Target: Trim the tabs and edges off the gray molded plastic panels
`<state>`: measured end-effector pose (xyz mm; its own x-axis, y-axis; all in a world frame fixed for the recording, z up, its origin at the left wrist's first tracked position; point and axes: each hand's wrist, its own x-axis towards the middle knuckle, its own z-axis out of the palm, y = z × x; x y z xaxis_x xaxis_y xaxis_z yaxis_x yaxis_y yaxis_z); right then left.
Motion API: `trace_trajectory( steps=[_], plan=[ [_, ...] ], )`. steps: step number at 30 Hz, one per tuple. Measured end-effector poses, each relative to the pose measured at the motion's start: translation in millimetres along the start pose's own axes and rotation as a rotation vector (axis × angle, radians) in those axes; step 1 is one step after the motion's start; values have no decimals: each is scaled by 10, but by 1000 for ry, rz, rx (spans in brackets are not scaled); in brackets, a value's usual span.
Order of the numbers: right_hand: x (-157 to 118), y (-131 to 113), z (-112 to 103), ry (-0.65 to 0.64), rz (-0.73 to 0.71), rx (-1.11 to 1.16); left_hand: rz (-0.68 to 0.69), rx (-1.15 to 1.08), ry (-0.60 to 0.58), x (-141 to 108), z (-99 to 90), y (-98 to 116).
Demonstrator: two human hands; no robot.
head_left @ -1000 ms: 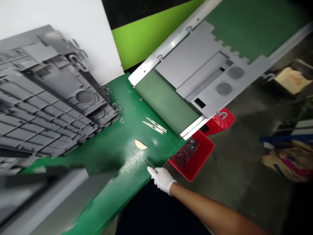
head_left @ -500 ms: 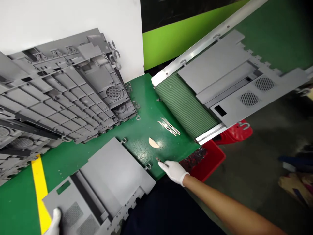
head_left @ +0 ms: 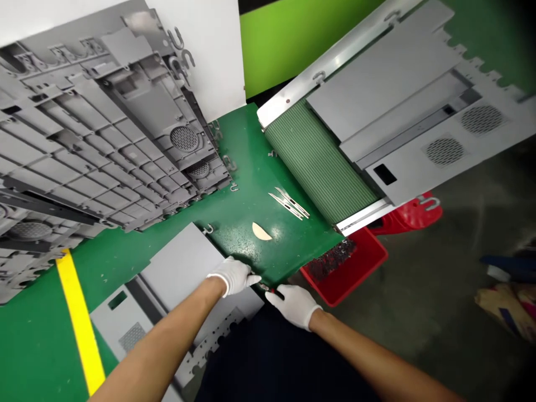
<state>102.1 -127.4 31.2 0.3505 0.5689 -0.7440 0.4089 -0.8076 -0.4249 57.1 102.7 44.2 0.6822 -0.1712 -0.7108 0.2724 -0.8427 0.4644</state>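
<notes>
A grey plastic panel (head_left: 188, 271) with speaker grilles lies on the green table in front of me. My left hand (head_left: 234, 276), in a white glove, rests at the panel's right edge. Its fingers are pinched together over the spot of the lower hook-shaped tab and mostly hide it. Another hook-shaped tab (head_left: 208, 229) sticks out from the upper corner. My right hand (head_left: 295, 306), also gloved, is closed around a small cutter with a red handle (head_left: 264, 287); its metal tip meets the left fingertips. Most of the tool is hidden in the palm.
Grey ribbed panels (head_left: 125, 139) stand stacked at the left. Thin metal blades (head_left: 290, 203) and a pale half-moon piece (head_left: 262, 231) lie on the green table (head_left: 243, 167). A conveyor (head_left: 322, 162) carries another panel (head_left: 385, 84). Below is a red bin (head_left: 360, 273) with scraps.
My left hand has moved from the panel's lower left to its right edge and closed there. My right hand has shifted slightly down, bringing the tool to the left fingers.
</notes>
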Motion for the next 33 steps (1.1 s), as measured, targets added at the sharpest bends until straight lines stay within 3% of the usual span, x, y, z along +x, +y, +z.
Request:
trace_trajectory(
  steps=[2,5,12,19,33],
  plan=[
    [22,-4,15,-15,-14,11,-29,91,-171,179,-13,-29],
    [79,-21,50,-30,-24,46,-66,106,-279,317,-46,-78],
    [153,-27,174,-17,-15,103,-118,104,-264,401,-64,-35],
    [215,-25,166,-42,-42,117,-139,42,-264,400,-39,-98],
    [273,-91,192,14,-98,-52,-128,-103,-332,438,-27,-217]
  ],
)
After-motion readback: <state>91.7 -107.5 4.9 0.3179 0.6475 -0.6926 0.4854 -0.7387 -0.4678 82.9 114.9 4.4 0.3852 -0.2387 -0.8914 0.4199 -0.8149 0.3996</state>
